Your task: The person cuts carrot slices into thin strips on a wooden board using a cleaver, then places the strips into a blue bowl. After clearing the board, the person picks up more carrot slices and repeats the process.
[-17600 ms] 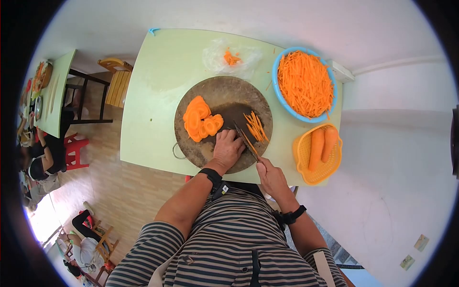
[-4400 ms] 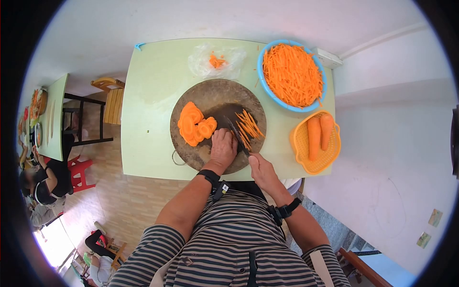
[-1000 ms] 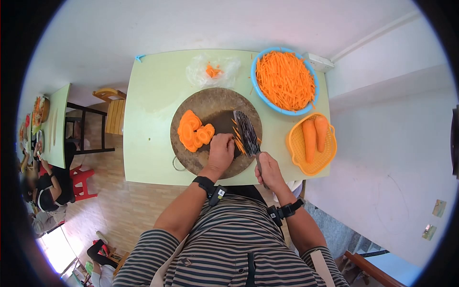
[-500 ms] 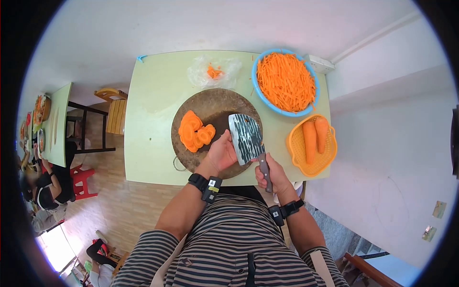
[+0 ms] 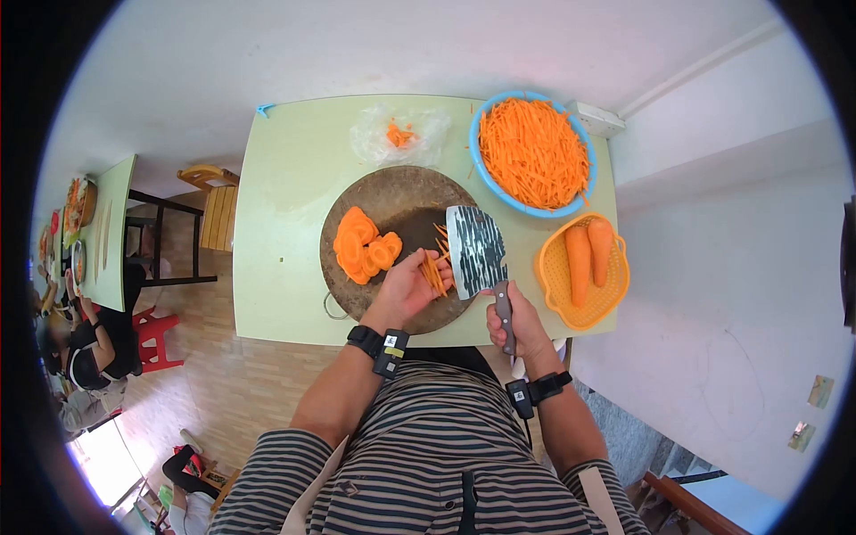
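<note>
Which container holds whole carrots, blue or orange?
The orange basket, right of the chopping board; the blue bowl holds cut strips.

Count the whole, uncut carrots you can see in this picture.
2. Both whole carrots lie side by side in the orange basket at the table's right edge: one on the left, one on the right. None looks hidden.

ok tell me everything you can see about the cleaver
The cleaver has a broad rectangular metal blade with a dark mottled pattern and a slim dark handle. It is turned flat side up over the right part of the round chopping board. The right hand grips the handle. The left hand holds carrot strips against the blade's left edge.
</note>
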`<act>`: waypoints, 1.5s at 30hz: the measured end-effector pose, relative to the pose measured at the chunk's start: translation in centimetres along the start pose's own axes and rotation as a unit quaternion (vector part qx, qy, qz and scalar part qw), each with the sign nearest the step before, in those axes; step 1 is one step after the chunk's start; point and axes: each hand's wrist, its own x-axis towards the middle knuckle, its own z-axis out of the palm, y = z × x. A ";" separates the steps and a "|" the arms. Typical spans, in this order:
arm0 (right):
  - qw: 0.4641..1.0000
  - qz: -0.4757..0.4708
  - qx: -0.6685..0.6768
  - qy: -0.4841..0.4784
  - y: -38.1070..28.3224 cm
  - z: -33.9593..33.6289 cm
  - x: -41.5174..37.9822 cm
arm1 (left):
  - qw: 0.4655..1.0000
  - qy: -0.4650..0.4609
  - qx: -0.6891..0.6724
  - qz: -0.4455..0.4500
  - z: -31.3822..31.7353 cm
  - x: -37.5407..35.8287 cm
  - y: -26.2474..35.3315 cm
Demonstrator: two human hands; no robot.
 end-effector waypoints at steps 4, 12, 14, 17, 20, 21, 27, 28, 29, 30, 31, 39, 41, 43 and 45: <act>0.998 -0.009 -0.048 0.027 -0.7 -0.5 -0.1 | 0.999 0.023 0.038 0.010 -0.5 0.1 0.6; 0.981 -0.030 -0.181 0.066 -1.7 0.5 -0.7 | 0.988 0.088 0.121 0.026 0.4 0.3 0.1; 0.991 0.009 -0.135 0.020 -1.3 0.3 -0.7 | 0.990 0.085 0.110 0.029 1.3 0.3 -0.1; 0.997 0.049 -0.053 -0.030 -0.9 0.2 -0.8 | 0.992 0.096 0.077 0.032 1.8 0.4 -0.2; 0.998 0.055 -0.013 -0.032 -0.5 -0.3 -0.9 | 0.996 0.073 0.045 0.026 1.5 0.5 -0.1; 0.998 0.056 -0.013 -0.032 -0.5 -0.5 -1.0 | 0.998 0.035 0.055 0.013 1.1 0.4 0.2; 0.991 0.097 0.027 -0.085 0.1 -2.1 -1.0 | 1.000 -0.001 0.027 -0.016 2.5 -0.5 -0.2; 0.991 0.099 0.026 -0.085 0.3 -2.2 -1.0 | 0.999 -0.017 0.023 -0.019 2.5 -0.6 -0.2; 0.991 0.100 0.025 -0.085 0.4 -2.2 -1.0 | 0.999 -0.017 0.023 -0.020 2.3 -0.5 -0.2; 0.991 0.100 0.026 -0.085 0.5 -2.3 -1.1 | 0.999 -0.031 0.010 -0.021 2.1 -0.4 -0.2; 0.991 0.101 0.026 -0.080 0.5 -2.3 -1.2 | 0.999 -0.045 -0.004 -0.023 1.9 -0.3 -0.1; 0.996 0.051 -0.035 -0.057 -0.6 -3.9 -2.4 | 0.998 -0.017 0.017 0.051 0.2 0.4 0.6; 0.986 -0.027 -0.162 0.038 -1.2 -3.6 -2.6 | 0.995 0.034 0.068 0.064 0.8 0.2 0.9; 0.969 -0.076 -0.230 0.051 -1.9 -2.5 -2.8 | 0.991 0.062 0.090 0.077 2.1 -0.2 0.6; 0.945 -0.124 -0.296 0.064 -2.2 -2.0 -2.3 | 0.986 0.090 0.112 0.090 2.9 -0.1 0.2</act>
